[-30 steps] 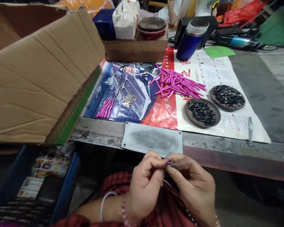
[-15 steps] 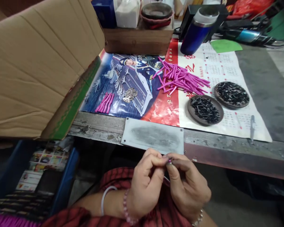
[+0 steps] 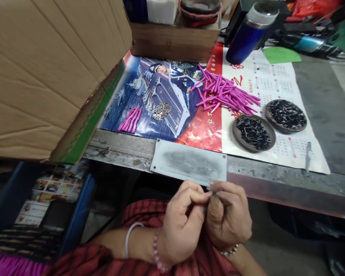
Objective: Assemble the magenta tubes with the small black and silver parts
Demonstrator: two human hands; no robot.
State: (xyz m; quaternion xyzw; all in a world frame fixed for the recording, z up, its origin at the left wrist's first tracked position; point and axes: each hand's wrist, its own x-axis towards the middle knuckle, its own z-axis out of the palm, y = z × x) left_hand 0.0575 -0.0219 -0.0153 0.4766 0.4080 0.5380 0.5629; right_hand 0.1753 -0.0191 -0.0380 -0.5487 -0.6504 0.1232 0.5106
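My left hand and my right hand meet at the fingertips, above my lap and just in front of the bench edge. Both are closed in a pinch on something tiny and dark, mostly hidden by the fingers. Nearest to them is a grey metal plate with a dark smudge, at the bench edge. Beyond it lie a small row of pink plastic sticks, a heap of little silvery metal parts and a larger pile of pink sticks.
Two round dishes, the nearer dish and the farther dish, hold thin black pieces. A pen lies at right. A large cardboard box stands at left above a blue bin. Behind are a wooden box and a blue tumbler.
The view has shifted slightly. My right hand has turned and drawn closer against the left. The pink bit with a silvery edge seen between the fingertips before is now covered.
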